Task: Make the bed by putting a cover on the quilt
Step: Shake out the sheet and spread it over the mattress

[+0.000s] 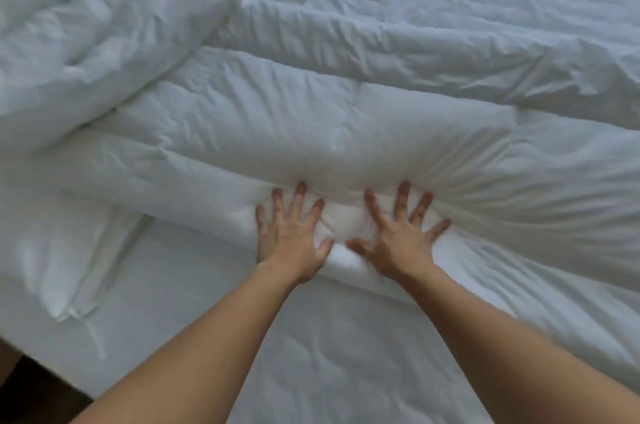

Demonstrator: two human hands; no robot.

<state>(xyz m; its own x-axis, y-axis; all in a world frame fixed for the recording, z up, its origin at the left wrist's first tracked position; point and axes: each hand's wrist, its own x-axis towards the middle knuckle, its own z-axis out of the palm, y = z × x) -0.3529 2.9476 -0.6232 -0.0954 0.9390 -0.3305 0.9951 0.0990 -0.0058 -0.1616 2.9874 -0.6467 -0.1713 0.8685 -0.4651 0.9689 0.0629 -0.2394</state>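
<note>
Left hand (294, 240): flat and spread, fingers straight, palm pressing on the near edge of the puffy white padded quilt (311, 118); it grips nothing
Right hand (398, 243): likewise flat and spread, just right of the other, thumbs almost meeting, pressing the same edge
Quilt: lies in long rolls across the bed from left to right, near edge under both palms; at far left it heaps into a crumpled white mound (86, 35)
Cover: thin white creased fabric (536, 201) fans out on the right and may be the cover; which layers are cover and which filling I cannot tell
Bed: smooth white bed sheet (311, 354) lies bare on the near side, with a flat white folded flap (69, 267) at near left
Risk, slipping: open palms only press, so a push could slide the outer layer while the filling lags behind
Risk, bunching: the fanned creases suggest tension toward the palms; more pressure likely gathers a lump there
Risk, far left: the mound is out of reach of this pressing and would be left lumpy
Risk, edge: the flap lies near the bed's edge and could slip toward the dark floor (20, 389) if the bedding is tugged
</note>
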